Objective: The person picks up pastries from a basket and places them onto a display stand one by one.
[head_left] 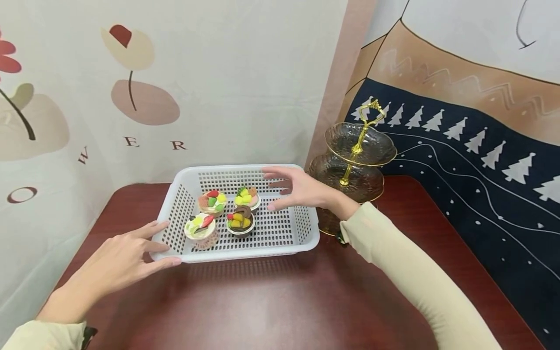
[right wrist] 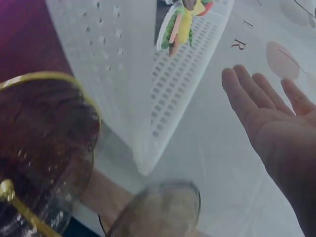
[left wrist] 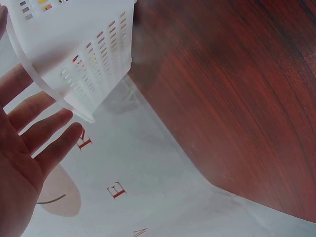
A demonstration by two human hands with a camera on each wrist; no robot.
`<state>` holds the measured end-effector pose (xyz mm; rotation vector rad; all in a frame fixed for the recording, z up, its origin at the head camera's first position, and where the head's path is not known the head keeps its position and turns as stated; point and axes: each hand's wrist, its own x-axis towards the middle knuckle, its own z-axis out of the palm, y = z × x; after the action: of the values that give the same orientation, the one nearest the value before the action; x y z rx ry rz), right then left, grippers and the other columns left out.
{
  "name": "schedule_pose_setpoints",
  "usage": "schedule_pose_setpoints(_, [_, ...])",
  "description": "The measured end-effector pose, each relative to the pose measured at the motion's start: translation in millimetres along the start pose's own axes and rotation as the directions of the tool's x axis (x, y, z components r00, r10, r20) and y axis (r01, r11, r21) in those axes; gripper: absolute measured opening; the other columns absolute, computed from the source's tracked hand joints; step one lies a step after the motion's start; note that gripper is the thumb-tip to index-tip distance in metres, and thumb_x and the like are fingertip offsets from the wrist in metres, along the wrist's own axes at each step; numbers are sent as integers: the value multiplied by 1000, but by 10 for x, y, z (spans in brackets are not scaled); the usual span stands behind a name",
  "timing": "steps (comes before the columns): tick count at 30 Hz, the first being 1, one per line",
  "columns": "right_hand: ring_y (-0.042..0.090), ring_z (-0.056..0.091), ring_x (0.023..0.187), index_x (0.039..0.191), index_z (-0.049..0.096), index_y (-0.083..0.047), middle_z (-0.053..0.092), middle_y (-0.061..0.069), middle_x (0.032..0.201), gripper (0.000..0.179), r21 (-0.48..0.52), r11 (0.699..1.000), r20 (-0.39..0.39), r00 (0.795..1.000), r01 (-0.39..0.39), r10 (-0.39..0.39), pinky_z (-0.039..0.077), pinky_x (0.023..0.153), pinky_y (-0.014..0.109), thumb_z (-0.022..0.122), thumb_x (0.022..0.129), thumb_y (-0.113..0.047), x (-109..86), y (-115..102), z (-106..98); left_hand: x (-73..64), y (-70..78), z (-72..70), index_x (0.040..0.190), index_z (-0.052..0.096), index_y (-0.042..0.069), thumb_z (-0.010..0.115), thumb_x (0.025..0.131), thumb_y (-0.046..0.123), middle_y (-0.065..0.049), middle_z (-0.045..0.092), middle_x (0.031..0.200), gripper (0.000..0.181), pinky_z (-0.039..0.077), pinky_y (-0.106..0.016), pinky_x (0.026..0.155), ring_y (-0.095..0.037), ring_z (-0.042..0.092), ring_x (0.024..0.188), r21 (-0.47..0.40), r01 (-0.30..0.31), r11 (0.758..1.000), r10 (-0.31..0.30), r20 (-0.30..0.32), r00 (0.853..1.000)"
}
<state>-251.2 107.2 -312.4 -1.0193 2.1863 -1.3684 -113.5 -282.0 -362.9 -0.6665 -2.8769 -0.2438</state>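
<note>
A white perforated plastic basket [head_left: 280,248] stands on the table with several toy cupcakes in its left and middle part. One white-topped cupcake [head_left: 200,227] sits nearest the left end, beside a chocolate-brown one [head_left: 240,222]. Behind them are a cream cupcake [head_left: 212,201] with red, green and yellow pieces and another [head_left: 247,198] with yellow pieces. My left hand [head_left: 118,260] lies at the basket's left rim, fingers extended; in the left wrist view its fingers [left wrist: 37,106] reach the rim. Over the basket's right part hovers my right hand [head_left: 302,189], fingers spread, holding nothing.
Right of the basket stands a tiered tray [head_left: 350,180] of dark glass with gold edges and a gold handle, close to my right forearm. The reddish-brown table [head_left: 253,301] reaches a printed cloth backdrop [head_left: 245,87] behind.
</note>
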Motion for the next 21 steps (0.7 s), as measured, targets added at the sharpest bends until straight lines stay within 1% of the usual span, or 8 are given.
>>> schedule_pose_setpoints(4, [37,46,136,154,35,-8,43,16,150,85,37,999,45,999,-28,27,40,107,43,81,82,-8,153,5,80,-11,4,-5,93,82,19,73,80,61,-13,59,137,45,51,-49,69,5,65,67,-4,4,1000,-4,-2,1000])
schedule_pose_setpoints(9, [37,47,135,153,36,-5,46,16,149,84,52,998,64,998,-24,21,42,105,41,81,82,-7,308,21,160,-24,10,-10,93,82,20,73,80,62,-12,60,136,45,51,-49,69,5,65,68,4,6,1000,-6,-14,1000])
schedule_pose_setpoints(10, [37,47,135,152,36,-4,46,16,149,84,52,998,73,997,-23,19,42,105,43,81,81,-7,335,25,177,-26,10,-8,93,82,19,73,80,62,-12,60,136,45,51,-49,69,5,65,68,5,5,1000,-5,-17,1000])
schedule_pose_setpoints(11, [37,47,135,152,36,-5,46,15,149,84,40,999,82,996,-23,20,42,105,41,81,81,-8,361,30,194,-27,9,-6,92,82,19,73,80,62,-12,60,136,45,51,-49,69,5,65,68,5,4,1000,-4,-19,1000])
schedule_pose_setpoints(15, [34,45,137,153,37,-8,45,11,150,86,-1,999,139,989,-51,50,42,105,42,83,80,-13,438,37,258,-28,12,4,92,82,19,73,80,62,-11,60,136,46,51,-49,69,5,65,68,3,3,1000,-3,-22,1000])
schedule_pose_setpoints(18, [34,45,137,154,35,-8,43,11,152,88,-21,996,188,978,-85,87,41,106,42,83,79,-13,475,41,292,-25,15,5,92,82,18,73,80,62,-11,61,135,46,52,-49,69,0,67,71,9,-1,1000,1,-28,1000])
schedule_pose_setpoints(21, [35,46,136,154,35,-9,42,11,153,89,-58,991,230,965,-118,128,43,104,39,84,79,-12,509,44,323,-19,16,4,92,82,18,73,80,61,-11,61,134,46,52,-50,69,-10,71,80,16,-6,1000,6,-34,999])
